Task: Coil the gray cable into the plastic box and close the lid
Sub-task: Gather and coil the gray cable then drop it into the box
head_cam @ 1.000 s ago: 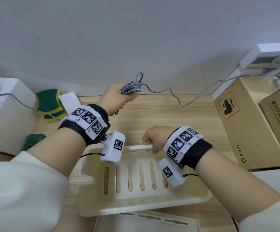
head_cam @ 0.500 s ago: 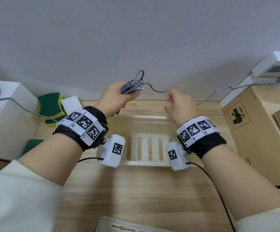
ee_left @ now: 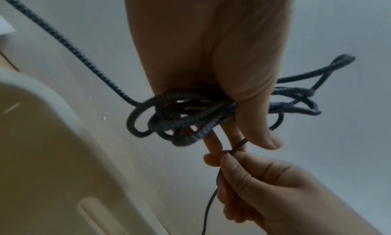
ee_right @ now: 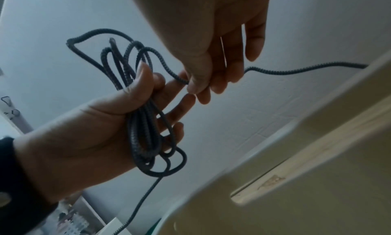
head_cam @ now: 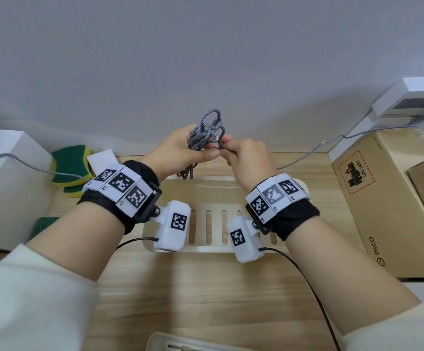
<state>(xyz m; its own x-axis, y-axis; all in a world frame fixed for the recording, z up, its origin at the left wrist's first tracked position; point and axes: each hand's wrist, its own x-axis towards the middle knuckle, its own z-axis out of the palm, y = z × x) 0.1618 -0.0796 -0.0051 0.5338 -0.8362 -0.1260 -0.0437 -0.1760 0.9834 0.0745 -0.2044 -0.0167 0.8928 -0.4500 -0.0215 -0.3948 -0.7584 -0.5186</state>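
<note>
My left hand [head_cam: 180,153] grips a bundle of loops of the gray braided cable [head_cam: 207,130] above the far end of the cream plastic box [head_cam: 213,188]. The loops show clearly under the palm in the left wrist view, cable [ee_left: 186,120], and in the right wrist view, cable [ee_right: 143,121]. My right hand [head_cam: 244,158] pinches the cable strand right beside the bundle, its fingertips [ee_right: 194,88] close to the left hand's fingers. From there the strand runs off to the right [head_cam: 307,153]. The box's slotted floor [head_cam: 208,224] is bare between my wrists. Its lid [head_cam: 180,343] lies at the near edge.
Cardboard boxes [head_cam: 383,198] and white boxes [head_cam: 408,97] stand on the right. A white block [head_cam: 5,178] stands at the left, with green and yellow sponges [head_cam: 71,163] behind it. Another stretch of gray cable [head_cam: 28,165] runs off left. Bare wooden table [head_cam: 206,287] lies in front.
My right hand left the box rim, rose, took the cable strand and brought it in to the bundle in my left hand. The bundle has gained loops. The view shifted forward.
</note>
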